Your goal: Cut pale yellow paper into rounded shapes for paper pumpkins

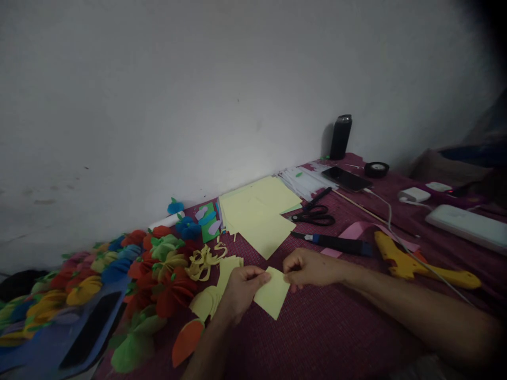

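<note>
A small pale yellow piece of paper [272, 296] is pinched between my two hands above the dark red tablecloth [317, 327]. My left hand [243, 290] grips its left upper edge with thumb and fingers. Closed on its right corner is my right hand [303, 268]. Left of the paper lie pale yellow round cut-outs [203, 303], an orange paper piece [188, 340] and curled yellow offcuts [204, 262]. Just beyond my hands, large yellow sheets [261, 203] are stacked, one corner pointing toward me.
Colourful paper flowers [170, 274] crowd the left side. Black scissors [315, 215], a blue-black utility knife [340, 244] and a yellow glue gun [420, 261] lie to the right. Behind stand a dark can [341, 138], a phone [346, 179], black tape [376, 169] and a white power strip [469, 224]. A wall bounds the back.
</note>
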Available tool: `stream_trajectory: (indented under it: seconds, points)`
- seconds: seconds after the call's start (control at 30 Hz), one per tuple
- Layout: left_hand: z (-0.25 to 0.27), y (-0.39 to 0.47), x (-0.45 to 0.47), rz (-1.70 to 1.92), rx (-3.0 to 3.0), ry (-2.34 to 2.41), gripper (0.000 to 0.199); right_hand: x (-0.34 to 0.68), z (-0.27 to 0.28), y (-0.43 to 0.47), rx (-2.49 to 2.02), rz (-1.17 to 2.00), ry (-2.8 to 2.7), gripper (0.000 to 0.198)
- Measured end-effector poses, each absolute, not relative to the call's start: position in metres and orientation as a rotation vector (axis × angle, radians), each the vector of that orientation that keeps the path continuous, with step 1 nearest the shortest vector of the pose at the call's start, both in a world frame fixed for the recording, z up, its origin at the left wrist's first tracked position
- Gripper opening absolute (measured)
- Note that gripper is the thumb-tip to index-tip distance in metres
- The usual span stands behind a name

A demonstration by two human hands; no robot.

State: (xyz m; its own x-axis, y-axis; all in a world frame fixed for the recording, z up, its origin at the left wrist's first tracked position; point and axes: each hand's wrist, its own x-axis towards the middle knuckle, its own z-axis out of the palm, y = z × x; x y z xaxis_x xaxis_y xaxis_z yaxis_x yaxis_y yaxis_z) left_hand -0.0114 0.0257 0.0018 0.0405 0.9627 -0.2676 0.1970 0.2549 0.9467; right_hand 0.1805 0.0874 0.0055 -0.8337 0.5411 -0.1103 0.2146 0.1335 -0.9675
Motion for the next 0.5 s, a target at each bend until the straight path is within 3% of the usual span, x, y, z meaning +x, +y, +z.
stream_trajectory:
  seconds: [0.5]
  points:
    - [0.021, 0.028, -0.022, 0.804, 1.248, 1.346, 0.031, 0.185, 0.012, 0.094, -0.833, 1.865, -1.910, 0.018]
